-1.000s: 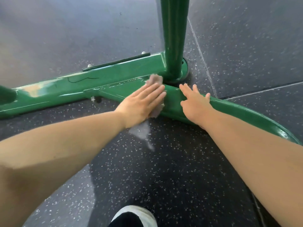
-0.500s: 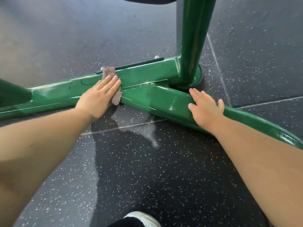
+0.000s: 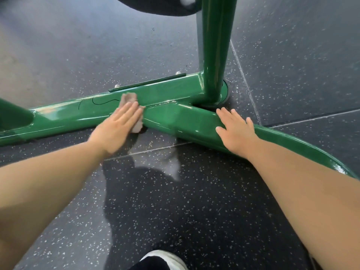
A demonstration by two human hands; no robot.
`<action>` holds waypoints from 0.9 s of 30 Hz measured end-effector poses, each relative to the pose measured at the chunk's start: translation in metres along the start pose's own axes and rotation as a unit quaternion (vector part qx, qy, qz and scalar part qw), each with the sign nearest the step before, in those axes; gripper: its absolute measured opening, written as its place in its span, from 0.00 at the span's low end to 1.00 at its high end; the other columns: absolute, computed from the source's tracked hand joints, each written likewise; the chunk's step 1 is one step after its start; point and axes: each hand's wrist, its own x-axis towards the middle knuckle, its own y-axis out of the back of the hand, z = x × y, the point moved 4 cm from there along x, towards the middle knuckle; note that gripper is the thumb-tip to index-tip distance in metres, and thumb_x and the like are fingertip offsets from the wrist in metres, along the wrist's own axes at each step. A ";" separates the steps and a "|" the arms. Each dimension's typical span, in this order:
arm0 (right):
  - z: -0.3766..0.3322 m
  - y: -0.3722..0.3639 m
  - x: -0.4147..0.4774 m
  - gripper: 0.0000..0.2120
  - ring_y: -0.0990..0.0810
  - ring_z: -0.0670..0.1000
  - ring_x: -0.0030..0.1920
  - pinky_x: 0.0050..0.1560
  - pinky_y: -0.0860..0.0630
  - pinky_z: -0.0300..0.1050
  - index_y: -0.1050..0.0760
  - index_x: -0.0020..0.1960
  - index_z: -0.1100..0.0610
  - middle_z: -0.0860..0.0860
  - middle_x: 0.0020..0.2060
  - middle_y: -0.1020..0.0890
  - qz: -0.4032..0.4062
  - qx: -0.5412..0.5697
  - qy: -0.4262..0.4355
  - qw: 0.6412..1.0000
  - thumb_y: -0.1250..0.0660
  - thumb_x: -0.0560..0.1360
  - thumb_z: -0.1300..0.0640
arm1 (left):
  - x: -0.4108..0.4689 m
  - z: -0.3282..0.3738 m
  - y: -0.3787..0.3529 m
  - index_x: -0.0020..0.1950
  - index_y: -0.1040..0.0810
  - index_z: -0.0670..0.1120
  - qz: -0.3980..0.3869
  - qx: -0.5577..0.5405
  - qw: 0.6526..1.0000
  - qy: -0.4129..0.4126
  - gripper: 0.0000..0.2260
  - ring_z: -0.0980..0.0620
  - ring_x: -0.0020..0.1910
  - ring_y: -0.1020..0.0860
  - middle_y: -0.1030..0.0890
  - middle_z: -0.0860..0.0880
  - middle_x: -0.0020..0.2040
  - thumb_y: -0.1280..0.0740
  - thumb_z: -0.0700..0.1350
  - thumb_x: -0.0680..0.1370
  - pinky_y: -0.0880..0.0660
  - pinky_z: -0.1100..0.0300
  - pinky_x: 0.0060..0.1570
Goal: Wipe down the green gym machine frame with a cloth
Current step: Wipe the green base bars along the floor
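The person's two arms are bare from the elbows down to the hands. No sleeves show on them. The left hand (image 3: 116, 127) has no glove, ring or watch. The right hand (image 3: 236, 131) is bare too, and its wrist has no band. Low down in the middle, one shoe (image 3: 171, 259) peeks in. The shoe is white at the toe, with a dark trouser leg (image 3: 150, 265) over it.

Most of the cloth (image 3: 130, 99) is hidden beneath the motion-blurred left hand (image 3: 116, 127). The green frame (image 3: 171, 115) is cut off at left, top and right edges; a shoe (image 3: 167, 259) is cropped at the bottom.
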 end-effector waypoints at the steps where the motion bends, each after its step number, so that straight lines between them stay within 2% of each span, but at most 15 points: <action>1: 0.005 -0.001 -0.003 0.27 0.57 0.50 0.80 0.77 0.61 0.58 0.55 0.81 0.50 0.46 0.81 0.53 0.002 -0.010 0.011 1.000 0.51 0.85 0.53 | -0.013 -0.019 -0.002 0.79 0.55 0.46 -0.008 0.015 1.000 0.021 0.41 0.41 0.78 0.50 0.48 0.40 0.79 0.43 0.24 0.71 0.57 0.51 0.78; 3: 0.008 -0.005 -0.007 0.27 0.58 0.51 0.80 0.77 0.60 0.56 0.57 0.81 0.51 0.47 0.81 0.55 0.015 -0.027 0.024 0.999 0.51 0.85 0.52 | -0.025 -0.021 -0.006 0.77 0.52 0.41 -0.027 0.018 0.999 0.034 0.40 0.37 0.77 0.48 0.44 0.35 0.78 0.40 0.24 0.69 0.57 0.50 0.78; 6: 0.004 -0.008 -0.007 0.28 0.60 0.53 0.80 0.77 0.61 0.59 0.59 0.81 0.52 0.48 0.81 0.57 0.019 -0.046 0.014 0.999 0.52 0.85 0.52 | -0.017 0.033 -0.012 0.76 0.62 0.44 -0.057 -0.023 0.996 0.068 0.40 0.43 0.78 0.57 0.56 0.41 0.79 0.45 0.25 0.72 0.53 0.47 0.77; 8: 0.003 -0.009 -0.010 0.28 0.60 0.54 0.80 0.76 0.62 0.59 0.60 0.81 0.53 0.49 0.81 0.58 0.008 -0.045 0.013 0.999 0.51 0.85 0.53 | -0.007 0.076 -0.007 0.76 0.65 0.46 -0.055 -0.080 0.995 0.021 0.41 0.46 0.78 0.61 0.61 0.45 0.79 0.44 0.25 0.73 0.52 0.50 0.77; 11: 0.007 -0.004 -0.022 0.25 0.54 0.52 0.80 0.77 0.58 0.54 0.49 0.81 0.53 0.49 0.81 0.49 0.026 0.042 0.037 0.998 0.49 0.84 0.58 | 0.020 0.131 0.018 0.80 0.44 0.42 0.040 -0.172 0.983 -0.054 0.36 0.41 0.77 0.41 0.45 0.43 0.80 0.36 0.29 0.74 0.34 0.47 0.72; 13: 0.013 0.005 -0.036 0.21 0.34 0.51 0.73 0.74 0.41 0.49 0.32 0.75 0.53 0.49 0.73 0.30 0.098 0.212 0.003 0.972 0.46 0.83 0.60 | 0.048 0.149 0.039 0.73 0.30 0.47 0.083 -0.310 0.946 0.049 0.25 0.41 0.67 0.26 0.31 0.44 0.74 0.34 0.36 0.77 0.25 0.45 0.63; 15: 0.020 0.010 -0.049 0.15 0.21 0.47 0.52 0.56 0.27 0.46 0.23 0.66 0.51 0.47 0.55 0.18 0.142 0.356 -0.068 0.921 0.42 0.82 0.57 | 0.079 0.164 0.056 0.57 0.26 0.52 0.087 -0.517 0.824 0.213 0.08 0.44 0.52 0.19 0.19 0.45 0.56 0.34 0.45 0.78 0.21 0.44 0.53; 17: 0.023 0.005 -0.057 0.13 0.21 0.47 0.49 0.51 0.23 0.46 0.22 0.63 0.50 0.48 0.55 0.18 0.088 0.539 -0.122 0.829 0.41 0.83 0.51 | 0.107 0.186 0.064 0.46 0.27 0.51 0.060 -0.652 0.693 0.302 0.06 0.47 0.44 0.20 0.18 0.47 0.44 0.37 0.51 0.79 0.21 0.46 0.53; 19: 0.022 0.006 -0.064 0.15 0.18 0.52 0.50 0.48 0.19 0.47 0.23 0.63 0.52 0.51 0.57 0.17 0.008 0.728 -0.155 0.668 0.40 0.82 0.47 | 0.123 0.214 0.073 0.44 0.23 0.49 -0.010 -0.709 0.642 0.292 0.12 0.51 0.45 0.21 0.18 0.50 0.45 0.41 0.52 0.83 0.24 0.55 0.54; 20: 0.024 0.011 -0.067 0.14 0.17 0.52 0.47 0.47 0.17 0.47 0.23 0.62 0.54 0.52 0.54 0.16 0.008 0.780 -0.148 0.608 0.38 0.82 0.48 | 0.126 0.227 0.075 0.48 0.20 0.49 -0.046 -0.722 0.633 0.278 0.14 0.54 0.47 0.21 0.17 0.51 0.48 0.42 0.53 0.84 0.26 0.61 0.52; 21: 0.028 0.016 -0.066 0.11 0.16 0.51 0.44 0.46 0.17 0.47 0.23 0.61 0.56 0.53 0.51 0.16 0.030 0.798 -0.136 0.586 0.37 0.82 0.53 | 0.127 0.236 0.076 0.52 0.18 0.48 -0.071 -0.718 0.641 0.261 0.16 0.55 0.51 0.20 0.16 0.52 0.52 0.42 0.54 0.84 0.28 0.64 0.52; 22: 0.033 0.022 -0.066 0.08 0.16 0.50 0.44 0.47 0.16 0.47 0.24 0.59 0.56 0.53 0.48 0.16 0.069 0.784 -0.132 0.603 0.36 0.81 0.57 | 0.126 0.241 0.073 0.55 0.18 0.48 -0.087 -0.718 0.641 0.256 0.17 0.56 0.55 0.21 0.16 0.53 0.54 0.42 0.56 0.83 0.29 0.64 0.56; 23: 0.043 0.026 -0.065 0.06 0.16 0.51 0.45 0.49 0.17 0.49 0.24 0.56 0.54 0.52 0.47 0.16 0.121 0.733 -0.139 0.655 0.35 0.80 0.61 | 0.124 0.239 0.069 0.58 0.18 0.49 -0.085 -0.695 0.666 0.256 0.18 0.55 0.58 0.21 0.17 0.53 0.56 0.42 0.58 0.82 0.30 0.60 0.61; 25: 0.065 0.034 -0.066 0.11 0.18 0.51 0.50 0.51 0.19 0.48 0.23 0.53 0.49 0.51 0.50 0.18 0.223 0.505 -0.161 0.818 0.32 0.77 0.64 | 0.114 0.216 0.062 0.62 0.19 0.50 -0.058 -0.587 0.763 0.266 0.19 0.54 0.55 0.22 0.18 0.55 0.57 0.41 0.59 0.80 0.30 0.58 0.62; 27: 0.076 0.034 -0.067 0.16 0.23 0.54 0.58 0.57 0.25 0.45 0.21 0.58 0.48 0.51 0.57 0.21 0.252 0.267 -0.156 0.917 0.35 0.76 0.64 | 0.096 0.177 0.059 0.62 0.21 0.52 -0.016 -0.443 0.851 0.283 0.13 0.54 0.50 0.23 0.20 0.54 0.57 0.39 0.51 0.82 0.30 0.60 0.55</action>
